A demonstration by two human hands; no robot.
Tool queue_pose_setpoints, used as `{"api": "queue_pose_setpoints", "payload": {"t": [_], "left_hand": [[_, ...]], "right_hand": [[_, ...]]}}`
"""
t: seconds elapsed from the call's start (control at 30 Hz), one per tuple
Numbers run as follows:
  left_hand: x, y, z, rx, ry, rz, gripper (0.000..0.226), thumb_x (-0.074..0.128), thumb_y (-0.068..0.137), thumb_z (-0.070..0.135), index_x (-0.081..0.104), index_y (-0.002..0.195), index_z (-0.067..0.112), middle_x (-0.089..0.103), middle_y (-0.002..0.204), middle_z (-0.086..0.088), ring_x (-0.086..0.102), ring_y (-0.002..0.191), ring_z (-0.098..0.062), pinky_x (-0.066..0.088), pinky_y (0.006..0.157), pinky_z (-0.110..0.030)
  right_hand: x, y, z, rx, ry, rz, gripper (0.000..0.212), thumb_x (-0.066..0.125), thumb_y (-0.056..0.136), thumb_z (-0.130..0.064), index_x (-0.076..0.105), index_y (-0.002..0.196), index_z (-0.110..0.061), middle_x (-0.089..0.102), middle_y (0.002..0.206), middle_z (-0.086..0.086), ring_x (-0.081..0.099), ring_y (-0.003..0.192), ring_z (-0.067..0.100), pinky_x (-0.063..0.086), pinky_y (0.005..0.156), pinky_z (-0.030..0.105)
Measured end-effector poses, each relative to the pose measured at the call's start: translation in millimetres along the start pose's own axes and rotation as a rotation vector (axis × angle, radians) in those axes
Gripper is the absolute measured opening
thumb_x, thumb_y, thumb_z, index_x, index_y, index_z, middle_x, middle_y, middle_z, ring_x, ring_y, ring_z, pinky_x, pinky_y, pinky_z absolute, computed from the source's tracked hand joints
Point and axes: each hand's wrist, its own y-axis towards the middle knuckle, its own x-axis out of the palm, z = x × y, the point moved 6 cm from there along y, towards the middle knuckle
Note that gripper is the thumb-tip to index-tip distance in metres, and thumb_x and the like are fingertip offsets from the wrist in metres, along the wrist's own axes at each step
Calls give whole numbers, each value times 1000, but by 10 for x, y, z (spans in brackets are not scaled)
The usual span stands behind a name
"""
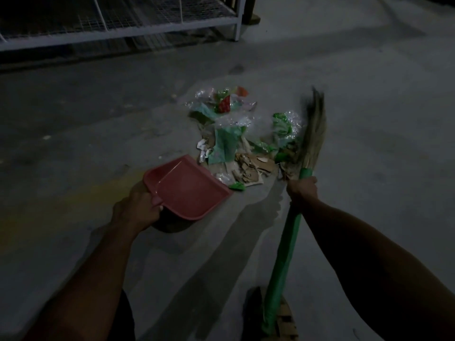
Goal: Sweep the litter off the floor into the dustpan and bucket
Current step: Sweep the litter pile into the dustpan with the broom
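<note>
A pile of litter (pixel 236 134) lies on the grey floor: plastic wrappers, green and red scraps, torn cardboard. My left hand (pixel 138 207) grips the handle of a pink dustpan (pixel 187 188), which is tilted with its open lip beside the near left edge of the pile. My right hand (pixel 303 190) grips the green handle of a straw broom (pixel 285 254). The broom's bristles (pixel 312 134) are blurred and stand at the right side of the pile. No bucket can be made out for certain; a dark round shape (pixel 172 225) sits under the dustpan.
A white metal rack (pixel 123 33) with wire mesh stands along the far left. A dark post (pixel 248 11) rises at the back. My foot in a patterned sandal (pixel 283 318) is beside the broom handle's lower end. Small specks dot the floor on the left.
</note>
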Motion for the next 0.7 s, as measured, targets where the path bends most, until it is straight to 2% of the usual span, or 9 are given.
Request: {"api": "queue_pose_setpoints", "payload": {"t": [0.13,0.27,0.37,0.47,0.53,0.7], "left_hand": [[37,94,156,-41,57,-18,44,61,85,40,62,120,14,62,125,-15,62,110,-34,50,85,-35],[-20,200,397,3,157,31,38,61,88,36,63,119,14,61,126,-15,62,110,-33,48,83,-35],[-24,324,511,45,158,16,42,62,88,35,59,126,19,60,129,-14,62,110,-33,47,83,-34],[-2,452,549,73,146,-15,52,64,85,38,50,133,23,59,129,-13,62,109,-34,47,82,-36],[8,532,563,85,133,-35,58,65,83,38,45,136,24,60,128,-15,62,109,-35,47,81,-37],[37,662,677,90,87,1,58,66,83,35,46,136,21,59,129,-17,61,110,-36,47,81,-36]], "right_hand": [[-141,58,209,16,-84,48,62,61,92,-26,31,142,-5,55,131,25,61,109,45,57,86,56],[-177,158,268,21,-52,-24,45,58,93,-24,40,131,-7,57,115,20,65,93,38,61,63,46],[-147,176,314,-27,-41,-85,36,56,90,-23,46,121,-8,58,105,17,65,87,36,61,66,46],[-114,121,375,-125,-86,-115,29,56,88,-22,49,113,-9,59,101,16,64,85,36,58,61,41],[-76,100,427,-194,-157,-112,26,56,86,-23,52,109,-12,60,97,15,64,83,35,61,69,47],[61,34,476,-323,-216,-154,32,57,74,-28,60,104,-18,63,87,11,65,77,35,61,69,49]]}}
